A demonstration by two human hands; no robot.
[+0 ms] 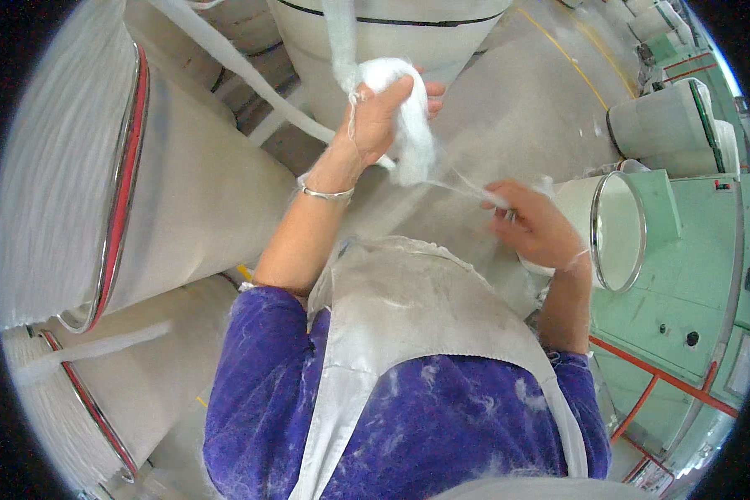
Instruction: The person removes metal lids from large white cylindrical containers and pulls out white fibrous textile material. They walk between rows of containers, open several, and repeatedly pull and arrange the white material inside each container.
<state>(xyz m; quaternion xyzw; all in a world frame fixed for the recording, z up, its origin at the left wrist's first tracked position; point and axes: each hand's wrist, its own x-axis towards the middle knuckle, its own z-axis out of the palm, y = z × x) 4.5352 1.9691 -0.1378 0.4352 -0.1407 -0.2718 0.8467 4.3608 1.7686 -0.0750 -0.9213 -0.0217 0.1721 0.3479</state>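
My left hand [380,117] is closed around a thick bundle of white fibre sliver [412,137] that drapes over the palm and hangs below the fingers. Above the wrist, a strand of sliver [340,42] runs up from the bundle past the top edge. To the right, my right hand [533,221] pinches a thin wisp of white fibre [493,200]; its fingers are a little blurred. Fine drawn-out threads stretch between the wisp and the lower end of the bundle.
Large cans full of coiled sliver [67,183] stand at the left, and another pale can [392,37] stands ahead. A loose sliver [250,75] slants down toward my left forearm. On the right are an open can [618,232] and a green machine [683,283] with red edging.
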